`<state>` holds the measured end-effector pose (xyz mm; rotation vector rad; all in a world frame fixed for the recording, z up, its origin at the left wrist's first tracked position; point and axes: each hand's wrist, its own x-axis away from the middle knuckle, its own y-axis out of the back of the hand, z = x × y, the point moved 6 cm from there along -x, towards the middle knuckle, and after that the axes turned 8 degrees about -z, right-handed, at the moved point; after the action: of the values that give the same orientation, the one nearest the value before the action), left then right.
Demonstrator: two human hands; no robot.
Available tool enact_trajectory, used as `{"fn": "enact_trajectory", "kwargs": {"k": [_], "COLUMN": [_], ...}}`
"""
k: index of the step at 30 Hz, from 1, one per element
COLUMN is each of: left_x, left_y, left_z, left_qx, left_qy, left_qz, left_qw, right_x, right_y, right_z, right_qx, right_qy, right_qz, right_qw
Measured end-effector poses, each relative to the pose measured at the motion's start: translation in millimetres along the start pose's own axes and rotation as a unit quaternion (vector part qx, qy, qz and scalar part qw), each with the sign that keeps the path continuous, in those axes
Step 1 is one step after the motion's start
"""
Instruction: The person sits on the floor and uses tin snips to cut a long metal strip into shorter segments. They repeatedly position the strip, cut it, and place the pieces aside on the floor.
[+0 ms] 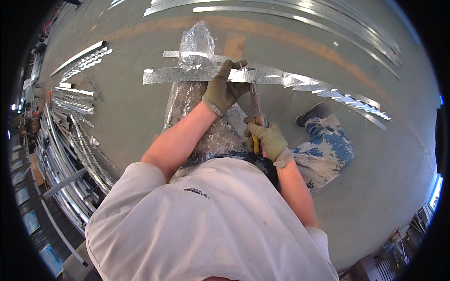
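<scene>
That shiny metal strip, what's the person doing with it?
The person's gloved left hand is holding the metal strip. Their gloved right hand grips a snips-like tool by its handles, with its far end up at the strip. I can't tell whether the blades are biting into the metal. Crumpled clear plastic shows beneath the strip, and more long metal pieces lie on the floor ahead.

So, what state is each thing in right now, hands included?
Left hand: gloved, closed on the metal strip.
Right hand: gloved, closed around the hand tool.
Metal strip: held crosswise.
Hand tool: upper end at strip's lower edge, open or shut unclear.
Clear plastic: crumpled.
Far floor strips: lying roughly parallel.
</scene>
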<state>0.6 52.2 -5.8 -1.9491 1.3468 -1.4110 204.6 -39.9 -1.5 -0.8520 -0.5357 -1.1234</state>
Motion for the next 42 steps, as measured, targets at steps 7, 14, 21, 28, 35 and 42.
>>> {"fn": "enact_trajectory", "kwargs": {"k": [7, 14, 21, 28, 35, 42], "left_x": [-2.2, -9.7, -10.1, -7.6, -10.3, -12.9], "left_y": [7.1, 11.4, 3.7, 13.8, 14.5, 14.5], "left_z": [-4.0, 2.2, 9.6, -2.4, -0.5, -1.4], "left_qx": [-0.013, -0.032, -0.025, -0.016, -0.016, -0.004], "left_qy": [0.002, 0.01, 0.037, 0.036, 0.007, 0.01], "left_qz": [-0.025, -0.041, 0.01, -0.007, 0.011, 0.029], "left_qw": [1.0, 0.999, 0.999, 0.999, 1.0, 1.0], "right_x": [3.3, -11.1, 1.3, 8.3, 4.2, -1.8], "right_y": [-11.7, -16.7, -17.6, -8.4, 1.2, -10.6], "right_z": [0.2, -15.0, -4.6, 15.5, -11.4, -7.3], "right_qx": [-0.175, -0.268, -0.252, -0.235, -0.077, 0.097], "right_qy": [-0.063, -0.086, -0.078, -0.059, -0.061, -0.003], "right_qz": [0.155, 0.218, 0.179, 0.227, 0.057, -0.042], "right_qw": [0.97, 0.934, 0.948, 0.943, 0.994, 0.994]}}
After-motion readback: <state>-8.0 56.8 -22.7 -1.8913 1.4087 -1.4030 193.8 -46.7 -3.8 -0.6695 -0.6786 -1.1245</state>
